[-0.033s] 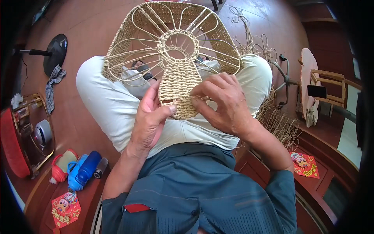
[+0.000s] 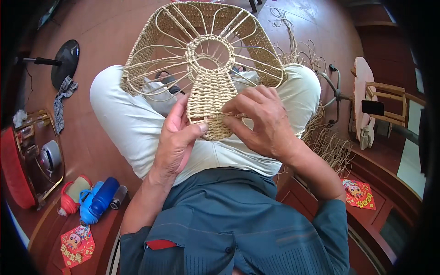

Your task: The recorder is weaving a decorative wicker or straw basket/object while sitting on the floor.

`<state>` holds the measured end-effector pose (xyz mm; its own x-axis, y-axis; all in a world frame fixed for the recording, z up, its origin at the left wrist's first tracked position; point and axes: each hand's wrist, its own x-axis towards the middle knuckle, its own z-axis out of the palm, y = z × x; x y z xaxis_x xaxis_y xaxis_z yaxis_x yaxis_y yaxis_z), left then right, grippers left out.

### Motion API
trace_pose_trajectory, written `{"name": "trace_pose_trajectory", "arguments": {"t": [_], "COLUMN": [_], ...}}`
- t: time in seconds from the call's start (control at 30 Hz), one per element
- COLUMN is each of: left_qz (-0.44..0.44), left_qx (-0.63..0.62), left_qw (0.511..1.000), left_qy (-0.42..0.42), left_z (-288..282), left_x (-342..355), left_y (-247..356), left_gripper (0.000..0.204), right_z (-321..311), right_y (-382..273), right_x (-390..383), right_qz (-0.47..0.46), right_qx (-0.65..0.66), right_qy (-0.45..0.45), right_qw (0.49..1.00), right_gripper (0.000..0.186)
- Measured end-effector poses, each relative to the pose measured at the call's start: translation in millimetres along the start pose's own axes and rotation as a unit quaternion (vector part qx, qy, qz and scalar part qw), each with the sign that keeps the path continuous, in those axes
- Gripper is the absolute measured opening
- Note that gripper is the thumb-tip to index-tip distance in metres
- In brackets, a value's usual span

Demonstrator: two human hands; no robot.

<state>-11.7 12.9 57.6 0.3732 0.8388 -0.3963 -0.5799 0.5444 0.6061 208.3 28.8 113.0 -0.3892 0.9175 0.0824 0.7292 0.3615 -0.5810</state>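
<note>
A straw-coloured woven frame (image 2: 263, 46) rests across my white-trousered knees, with a braided ring (image 2: 211, 69) at its middle, spokes to the outer band and a densely woven panel (image 2: 208, 94) pointing toward me. My left hand (image 2: 181, 140) grips that panel at its lower left corner, thumb (image 2: 198, 129) on the front, other fingers mostly hidden behind it. My right hand (image 2: 261, 121) is at the panel's lower right, thumb and index curled in a pinch on a thin strand; exactly where the strand runs under the fingers cannot be made out.
Loose cord (image 2: 316, 142) lies heaped at my right, near a metal stand (image 2: 338, 96) and a wooden chair (image 2: 385, 87). At left are a black round base (image 2: 64, 64), a cloth (image 2: 62, 101), a red cushioned object (image 2: 18, 169), blue flasks (image 2: 101, 197) and red paper decorations (image 2: 75, 243).
My right fingertips have shifted very slightly to the left along the panel. My left hand and the woven frame look unmoved.
</note>
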Motion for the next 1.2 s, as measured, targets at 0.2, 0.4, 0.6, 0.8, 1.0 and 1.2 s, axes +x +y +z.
{"name": "trace_pose_trajectory", "arguments": {"t": [0.2,0.4,0.6,0.8,1.0,1.2], "left_qz": [-0.009,-0.008,0.082,0.197,0.177,0.182], "left_qx": [-0.01,-0.01,0.114,0.491,0.281,0.264], "left_qw": [1.0,1.0,0.988,0.848,0.94,0.944], "left_qy": [0.004,0.002,0.058,0.044,0.075,0.079], "left_z": [0,-3,-5,6,11,-2], "left_x": [-1,-3,-11,-28,-23,-22], "left_y": [1,-1,9,25,33,44], "left_gripper": [0.078,0.077,0.063,0.019,0.012,0.015], "right_z": [8,16,20,13,17,24], "right_y": [-4,-3,-2,-22,-35,-34], "right_x": [15,19,20,32,35,16], "right_qz": [-0.012,-0.036,-0.033,0.015,0.118,0.197], "right_qx": [0.0,-0.007,0.01,0.231,0.385,0.396], "right_qy": [-0.058,-0.069,-0.036,-0.031,0.015,-0.072], "right_qw": [0.998,0.997,0.999,0.972,0.915,0.894], "right_gripper": [0.013,0.012,0.012,0.02,0.018,0.022]}}
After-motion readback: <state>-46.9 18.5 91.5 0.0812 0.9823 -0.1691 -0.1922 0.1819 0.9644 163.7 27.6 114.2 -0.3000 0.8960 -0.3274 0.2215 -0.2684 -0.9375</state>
